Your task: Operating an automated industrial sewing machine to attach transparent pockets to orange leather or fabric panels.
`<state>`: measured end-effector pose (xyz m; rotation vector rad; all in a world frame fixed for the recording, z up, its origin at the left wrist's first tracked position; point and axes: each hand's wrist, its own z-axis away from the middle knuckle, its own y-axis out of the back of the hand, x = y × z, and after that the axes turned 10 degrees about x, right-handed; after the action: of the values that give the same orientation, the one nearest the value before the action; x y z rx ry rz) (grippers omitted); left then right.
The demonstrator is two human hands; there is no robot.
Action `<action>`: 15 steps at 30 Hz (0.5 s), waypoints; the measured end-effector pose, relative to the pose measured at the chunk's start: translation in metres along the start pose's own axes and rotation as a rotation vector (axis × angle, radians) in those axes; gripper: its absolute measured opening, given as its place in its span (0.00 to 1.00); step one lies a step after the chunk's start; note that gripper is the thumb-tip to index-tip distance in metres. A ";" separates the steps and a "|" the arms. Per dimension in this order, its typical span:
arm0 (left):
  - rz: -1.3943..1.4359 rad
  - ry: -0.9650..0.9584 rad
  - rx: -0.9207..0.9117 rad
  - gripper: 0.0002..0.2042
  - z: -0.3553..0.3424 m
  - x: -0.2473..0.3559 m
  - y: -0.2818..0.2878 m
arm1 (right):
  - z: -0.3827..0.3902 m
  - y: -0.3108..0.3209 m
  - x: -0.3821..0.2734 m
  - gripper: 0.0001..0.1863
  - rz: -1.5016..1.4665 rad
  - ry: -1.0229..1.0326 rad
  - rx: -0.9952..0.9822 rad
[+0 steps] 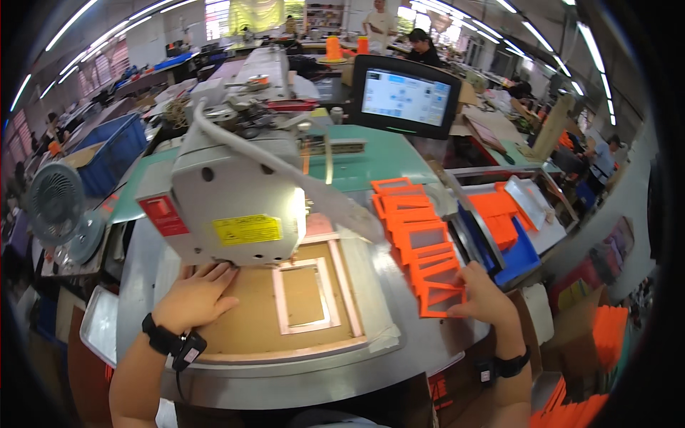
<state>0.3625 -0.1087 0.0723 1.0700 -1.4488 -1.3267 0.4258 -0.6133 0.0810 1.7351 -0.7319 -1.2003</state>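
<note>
My left hand point(194, 298) lies flat, fingers stretched out, on a tan template board point(242, 328) beneath the head of a sewing machine point(239, 192). Pale strips edge the board, and a small rectangular frame point(284, 303) is set on it. At the right, my right hand point(484, 298) closes its thumb and fingers on the nearest orange-edged pocket piece point(441, 299), which has a grey mesh-like middle. Several more such pieces point(421, 235) overlap in a row running away from me on the metal table.
A lit control screen point(405, 96) stands behind. Right of the row, a blue tray point(524, 257) and orange pieces point(496, 214) lie beside a metal frame. A fan point(58, 203) and a blue crate point(110, 153) are at the left. Boxes with orange pieces point(610, 335) stand at the lower right.
</note>
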 end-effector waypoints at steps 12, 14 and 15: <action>0.251 -0.365 -0.003 0.31 0.009 0.056 0.018 | -0.003 0.023 -0.029 0.12 -0.753 -0.347 0.044; 0.251 -0.374 0.038 0.32 -0.009 0.079 0.004 | -0.015 0.023 -0.045 0.13 -0.784 -0.341 -0.027; 0.251 -0.376 0.060 0.32 -0.015 0.082 -0.003 | -0.024 0.019 -0.062 0.13 -0.739 -0.286 -0.062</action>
<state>0.3563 -0.1921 0.0744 0.6671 -1.8424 -1.3544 0.4259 -0.5622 0.1277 1.8602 -0.1860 -1.9708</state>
